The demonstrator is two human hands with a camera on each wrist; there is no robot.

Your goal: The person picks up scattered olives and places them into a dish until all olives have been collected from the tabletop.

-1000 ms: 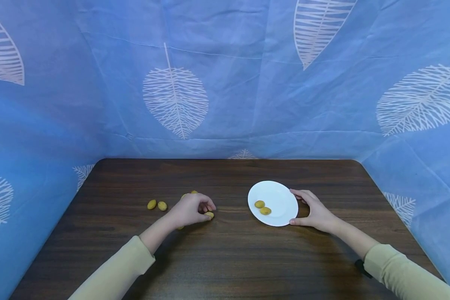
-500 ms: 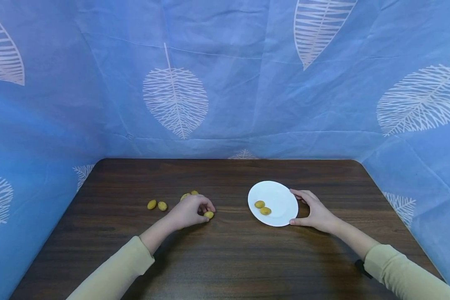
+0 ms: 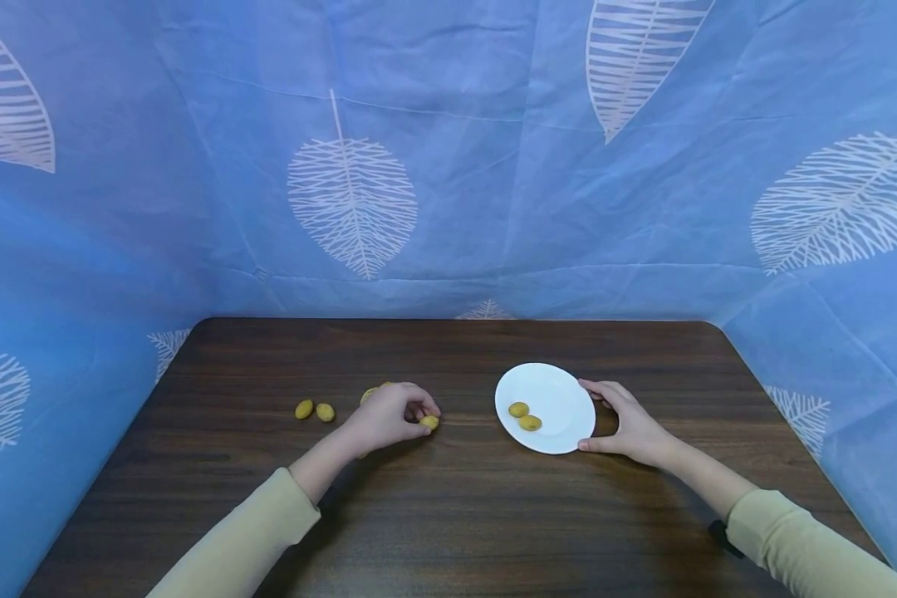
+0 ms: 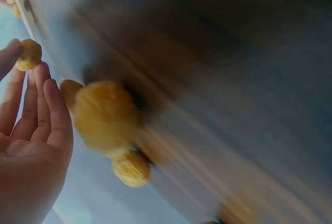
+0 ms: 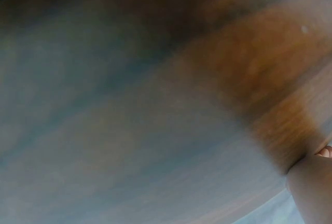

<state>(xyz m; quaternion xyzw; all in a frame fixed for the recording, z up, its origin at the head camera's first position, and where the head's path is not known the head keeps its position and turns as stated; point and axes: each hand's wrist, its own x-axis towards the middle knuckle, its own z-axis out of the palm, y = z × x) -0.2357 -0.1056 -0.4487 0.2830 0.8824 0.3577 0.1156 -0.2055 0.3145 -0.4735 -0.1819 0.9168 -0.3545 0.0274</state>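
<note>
My left hand (image 3: pixel 390 414) pinches a small yellow oval fruit (image 3: pixel 429 423) between thumb and fingertips, left of the plate. The left wrist view shows this wrinkled fruit (image 4: pixel 31 55) at the tips, with the other fingers stretched alongside. On the right, the thumb and fingers of my right hand (image 3: pixel 631 428) grip the rim of a round white plate (image 3: pixel 561 399). Two similar fruits (image 3: pixel 529 423) lie together on the plate's left part. In the right wrist view only a bit of the right hand (image 5: pixel 316 187) shows at the lower right corner.
Two yellow fruits (image 3: pixel 325 412) lie on the dark wooden table (image 3: pixel 448 515) left of my left hand. More fruits (image 3: pixel 368 394) sit behind that hand, partly covered by it. Blue leaf-patterned cloth (image 3: pixel 463 208) hangs around the table's far edge and sides.
My left hand has shifted slightly right, and the pinched fruit has moved with it. My right hand and the plate stay where they were.
</note>
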